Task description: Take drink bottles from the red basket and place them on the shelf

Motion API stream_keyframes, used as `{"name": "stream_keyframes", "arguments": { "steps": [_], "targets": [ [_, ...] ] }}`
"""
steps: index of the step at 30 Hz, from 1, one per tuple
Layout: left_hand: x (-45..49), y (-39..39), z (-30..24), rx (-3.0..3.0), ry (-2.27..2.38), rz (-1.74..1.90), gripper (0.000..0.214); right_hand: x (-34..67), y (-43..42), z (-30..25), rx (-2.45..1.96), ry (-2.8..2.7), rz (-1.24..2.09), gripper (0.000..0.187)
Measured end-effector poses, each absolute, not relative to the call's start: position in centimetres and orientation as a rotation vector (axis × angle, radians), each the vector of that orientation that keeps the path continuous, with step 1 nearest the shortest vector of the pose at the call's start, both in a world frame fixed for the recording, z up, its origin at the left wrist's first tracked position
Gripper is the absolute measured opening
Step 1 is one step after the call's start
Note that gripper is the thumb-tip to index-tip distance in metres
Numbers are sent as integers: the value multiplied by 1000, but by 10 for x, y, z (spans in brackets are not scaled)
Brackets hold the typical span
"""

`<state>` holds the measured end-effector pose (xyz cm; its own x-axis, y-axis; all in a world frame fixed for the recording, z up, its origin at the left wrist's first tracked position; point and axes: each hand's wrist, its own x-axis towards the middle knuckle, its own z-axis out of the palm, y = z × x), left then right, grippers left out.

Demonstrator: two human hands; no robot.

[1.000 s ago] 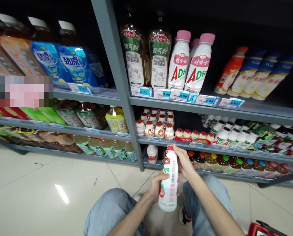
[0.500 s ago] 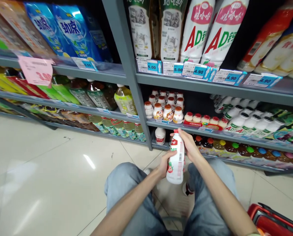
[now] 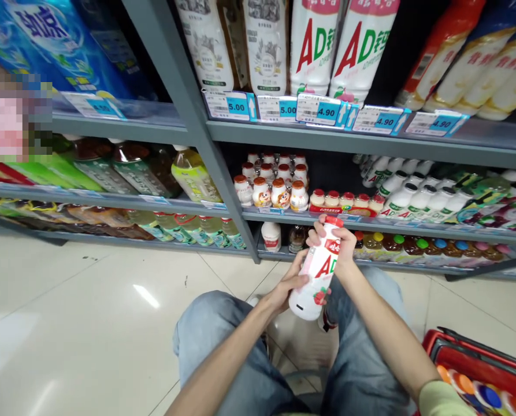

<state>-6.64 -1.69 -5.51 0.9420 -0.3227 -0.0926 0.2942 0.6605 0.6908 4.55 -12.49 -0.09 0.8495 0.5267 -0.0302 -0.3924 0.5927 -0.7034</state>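
Note:
Both hands hold one white milk-drink bottle (image 3: 316, 271) with a red cap and red-green "AD" lettering, tilted with its cap up and to the right. My left hand (image 3: 286, 283) cups its lower body from the left. Fingers of my right hand (image 3: 342, 242) are wrapped round the neck, just under the cap. The bottle hangs above my knees in blue jeans (image 3: 223, 335), in front of the lowest shelf (image 3: 370, 263) of a grey rack. Right behind it stand a lone white bottle (image 3: 270, 236) and a dark one (image 3: 297, 237).
The grey shelf post (image 3: 205, 156) splits the rack. Small red-capped bottles (image 3: 275, 185) fill the middle shelf, tall "AD" bottles (image 3: 340, 46) the top one, tea bottles (image 3: 153, 173) the left bay. A red basket (image 3: 478, 375) with drinks sits at lower right. White tiled floor (image 3: 67, 323) lies left.
The bottle has turned from upright with its barcode side showing to tilted with the "AD" label facing me. My right hand moved from beside the cap to gripping the neck. The camera shifted closer.

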Motion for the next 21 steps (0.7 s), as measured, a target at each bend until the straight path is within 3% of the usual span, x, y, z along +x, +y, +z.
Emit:
{"name": "stream_keyframes", "arguments": {
  "steps": [5,13,17,21],
  "targets": [
    [-70,-28,-56,819,-175,-431,112,53,-133,-5,-701,-274,548,29],
    [-57,-37,-69,1487,94,92,93,64,-117,-16,-1135,-1,525,29],
    [-54,-35,-78,1804,195,104,92,68,-110,-30,-1199,210,512,17],
    [-52,-32,-78,1621,148,76,95,69,-114,-28,-1185,183,528,17]
  ]
}}
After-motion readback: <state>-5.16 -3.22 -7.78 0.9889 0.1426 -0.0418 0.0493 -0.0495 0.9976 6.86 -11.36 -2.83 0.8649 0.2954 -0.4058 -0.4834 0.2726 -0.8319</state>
